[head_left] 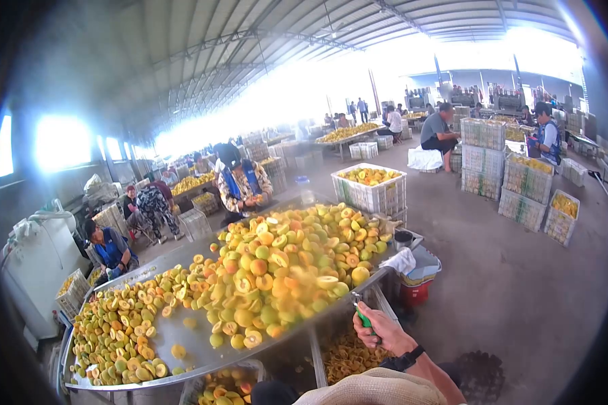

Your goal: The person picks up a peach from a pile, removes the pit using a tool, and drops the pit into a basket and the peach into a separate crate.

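Observation:
My right hand [384, 332], with a dark watch at the wrist, is closed round a green-handled tool [365, 316]. The tool's small metal end points up, close to the table's near right edge. Just beyond it, yellow peaches [277, 256], many cut in halves, are heaped on a metal table [203, 337]. Below my hand a bin [319, 361] holds brownish-yellow scraps [351, 358]. My left hand is out of view.
Under the table's near edge stands a crate [260, 370] of peach halves. A red bucket [415, 293] and a white cloth [403, 261] are by the right corner. A co-worker [242, 182] sits across the table. Stacked crates [483, 158] stand farther right.

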Tool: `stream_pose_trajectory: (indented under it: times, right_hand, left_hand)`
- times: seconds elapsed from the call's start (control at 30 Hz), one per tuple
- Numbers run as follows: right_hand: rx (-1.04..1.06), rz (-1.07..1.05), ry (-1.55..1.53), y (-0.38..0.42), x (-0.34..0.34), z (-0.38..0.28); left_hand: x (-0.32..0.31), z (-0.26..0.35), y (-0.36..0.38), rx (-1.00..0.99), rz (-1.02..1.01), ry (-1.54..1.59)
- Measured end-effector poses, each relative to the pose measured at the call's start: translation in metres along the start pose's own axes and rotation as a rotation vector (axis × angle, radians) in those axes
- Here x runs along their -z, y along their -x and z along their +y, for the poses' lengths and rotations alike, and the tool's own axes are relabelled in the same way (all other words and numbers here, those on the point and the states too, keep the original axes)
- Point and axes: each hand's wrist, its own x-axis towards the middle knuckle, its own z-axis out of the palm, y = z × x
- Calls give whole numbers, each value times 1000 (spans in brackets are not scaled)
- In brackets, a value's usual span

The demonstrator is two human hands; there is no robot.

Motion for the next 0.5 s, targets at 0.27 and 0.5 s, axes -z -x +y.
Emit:
stream_pose_trajectory:
  times: [0.27, 0.5]
  right_hand:
    - [6, -1, 5, -3, -1, 2]
    - [-10, -5, -7, -6, -2, 5]
  left_hand:
    - [-12, 4, 8, -69, -76, 70]
    - [11, -10, 0, -233, -185, -216]
